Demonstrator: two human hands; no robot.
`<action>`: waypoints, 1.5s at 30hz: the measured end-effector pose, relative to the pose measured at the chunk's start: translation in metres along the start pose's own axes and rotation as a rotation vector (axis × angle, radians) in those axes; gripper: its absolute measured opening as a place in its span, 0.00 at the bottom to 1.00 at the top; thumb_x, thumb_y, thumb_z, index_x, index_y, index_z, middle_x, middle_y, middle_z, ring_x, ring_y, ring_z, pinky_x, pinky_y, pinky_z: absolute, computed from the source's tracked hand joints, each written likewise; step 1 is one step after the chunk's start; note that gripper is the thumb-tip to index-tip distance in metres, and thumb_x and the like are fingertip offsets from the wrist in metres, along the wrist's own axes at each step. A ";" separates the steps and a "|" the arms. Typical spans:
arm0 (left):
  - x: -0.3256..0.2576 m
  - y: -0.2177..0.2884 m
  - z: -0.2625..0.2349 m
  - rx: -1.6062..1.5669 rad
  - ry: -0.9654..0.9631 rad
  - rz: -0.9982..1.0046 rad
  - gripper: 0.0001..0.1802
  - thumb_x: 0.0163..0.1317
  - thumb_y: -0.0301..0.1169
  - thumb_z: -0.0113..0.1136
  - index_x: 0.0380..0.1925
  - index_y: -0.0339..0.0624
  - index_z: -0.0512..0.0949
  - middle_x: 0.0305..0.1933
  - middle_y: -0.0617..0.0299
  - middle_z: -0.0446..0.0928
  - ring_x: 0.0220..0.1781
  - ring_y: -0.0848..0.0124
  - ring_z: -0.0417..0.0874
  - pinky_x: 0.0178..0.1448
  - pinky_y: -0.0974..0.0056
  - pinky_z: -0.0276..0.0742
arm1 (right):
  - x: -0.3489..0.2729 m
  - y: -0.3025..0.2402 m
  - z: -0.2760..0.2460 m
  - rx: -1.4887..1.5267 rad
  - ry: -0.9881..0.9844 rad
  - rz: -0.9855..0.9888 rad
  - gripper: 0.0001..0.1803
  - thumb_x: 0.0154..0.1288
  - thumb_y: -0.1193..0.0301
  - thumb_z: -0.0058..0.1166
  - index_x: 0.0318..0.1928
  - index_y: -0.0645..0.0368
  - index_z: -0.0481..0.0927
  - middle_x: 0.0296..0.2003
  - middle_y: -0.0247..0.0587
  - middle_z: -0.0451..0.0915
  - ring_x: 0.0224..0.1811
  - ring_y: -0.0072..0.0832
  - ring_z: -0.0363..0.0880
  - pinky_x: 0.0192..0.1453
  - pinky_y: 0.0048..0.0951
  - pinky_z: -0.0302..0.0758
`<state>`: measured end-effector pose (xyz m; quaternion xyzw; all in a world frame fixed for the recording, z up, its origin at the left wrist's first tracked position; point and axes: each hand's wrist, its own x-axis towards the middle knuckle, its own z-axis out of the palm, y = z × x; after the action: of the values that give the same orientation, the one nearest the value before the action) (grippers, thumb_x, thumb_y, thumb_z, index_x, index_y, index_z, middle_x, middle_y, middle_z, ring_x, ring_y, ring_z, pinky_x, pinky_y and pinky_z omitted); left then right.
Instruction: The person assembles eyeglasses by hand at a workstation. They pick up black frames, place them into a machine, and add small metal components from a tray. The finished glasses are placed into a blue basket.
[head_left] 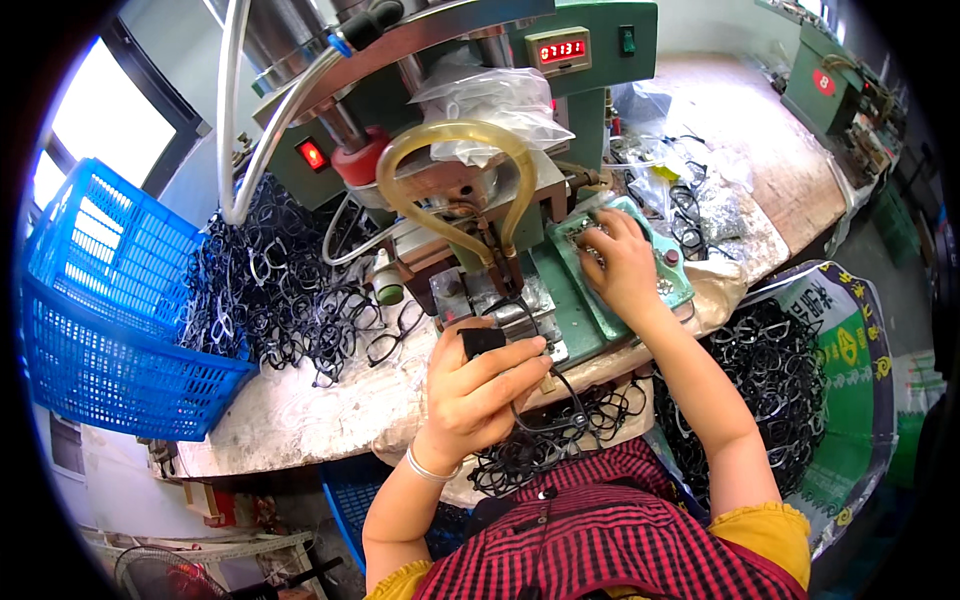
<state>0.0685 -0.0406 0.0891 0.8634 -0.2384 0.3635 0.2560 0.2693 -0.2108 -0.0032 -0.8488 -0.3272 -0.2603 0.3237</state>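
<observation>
My left hand (480, 390) is closed on a black eyeglass frame (581, 417), holding it at the front of a green press machine (600, 30). A black wrap covers part of one finger. One part of the frame reaches up to the metal fixture (518, 318) under the machine's head; the rest hangs below my fingers. My right hand (622, 268) is over a light green tray (678, 292) of small metal bits, right of the fixture. Its fingers curl down into the tray, and whatever is between the tips is hidden.
A yellowish hose (400, 150) loops above the fixture. Left, a blue basket (130, 320) lies tipped, with black eyeglass frames (290, 270) heaped beside it. More frames fill a green sack (850, 400) at right. Others lie in my lap below the table edge. Plastic bags (490, 105) hang on the machine.
</observation>
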 end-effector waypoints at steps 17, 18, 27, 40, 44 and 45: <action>-0.124 -0.070 -0.083 0.637 0.105 -0.784 0.04 0.58 0.25 0.68 0.34 0.40 0.84 0.47 0.58 0.83 0.49 0.56 0.78 0.56 0.56 0.70 | -0.019 0.012 0.004 0.973 0.184 0.673 0.10 0.66 0.75 0.62 0.47 0.64 0.85 0.40 0.33 0.86 0.41 0.18 0.80 0.49 0.20 0.75; -0.115 -0.081 -0.072 0.699 0.030 -0.735 0.04 0.56 0.25 0.69 0.33 0.41 0.84 0.45 0.59 0.82 0.47 0.56 0.78 0.53 0.57 0.71 | -0.013 0.008 0.008 0.969 0.152 0.633 0.10 0.66 0.75 0.63 0.47 0.64 0.86 0.39 0.33 0.86 0.40 0.17 0.80 0.48 0.19 0.75; -0.165 -0.125 -0.043 0.896 -0.157 -0.851 0.03 0.47 0.25 0.65 0.25 0.42 0.83 0.49 0.53 0.80 0.49 0.53 0.76 0.56 0.52 0.70 | -0.046 0.008 -0.047 0.459 0.150 0.433 0.07 0.61 0.78 0.63 0.40 0.62 0.87 0.38 0.39 0.86 0.43 0.29 0.83 0.52 0.28 0.76; -0.124 -0.096 -0.064 -0.401 0.637 -1.035 0.09 0.72 0.31 0.59 0.38 0.36 0.83 0.44 0.58 0.86 0.43 0.75 0.84 0.46 0.73 0.76 | 0.017 -0.082 -0.046 0.737 0.012 0.064 0.07 0.55 0.77 0.63 0.36 0.62 0.86 0.36 0.44 0.86 0.41 0.37 0.84 0.49 0.34 0.78; -0.130 -0.078 -0.040 -0.398 0.870 -1.012 0.15 0.76 0.34 0.54 0.29 0.39 0.75 0.32 0.52 0.85 0.30 0.70 0.86 0.36 0.70 0.81 | 0.007 -0.100 -0.031 0.905 0.061 0.229 0.12 0.57 0.79 0.62 0.43 0.64 0.81 0.37 0.43 0.84 0.42 0.32 0.85 0.50 0.30 0.78; -0.129 -0.075 -0.038 -0.375 0.870 -0.993 0.15 0.76 0.35 0.53 0.29 0.39 0.74 0.32 0.52 0.85 0.30 0.69 0.86 0.36 0.69 0.82 | 0.003 -0.101 -0.030 0.973 0.081 0.277 0.13 0.58 0.79 0.62 0.44 0.64 0.80 0.38 0.43 0.84 0.42 0.30 0.85 0.50 0.29 0.78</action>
<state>0.0137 0.0680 -0.0050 0.5867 0.2514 0.4694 0.6101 0.1912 -0.1726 0.0570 -0.6243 -0.2822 -0.0652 0.7255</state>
